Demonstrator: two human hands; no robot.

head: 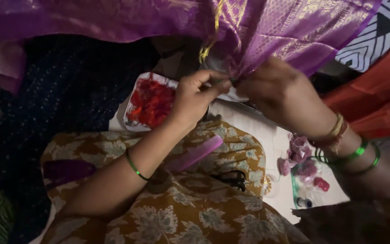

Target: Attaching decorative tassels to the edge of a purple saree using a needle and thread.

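Note:
A purple silk cloth with gold woven pattern (267, 27) hangs across the top of the view. My left hand (197, 97) pinches its lower edge between thumb and fingers. My right hand (274, 88) grips the same edge from the right, the two hands touching at the pinch point. A gold thread or tassel (208, 47) dangles from the cloth just above my left hand. Green bangles sit on both wrists.
A white tray of red pieces (150, 103) lies below my left hand. On my lap, covered in mustard floral fabric (190, 203), rest a pink comb (195, 153) and black scissors (231, 178). A clear bag of pink and purple bits (301, 165) lies at right. Orange cloth (380, 99) borders the right.

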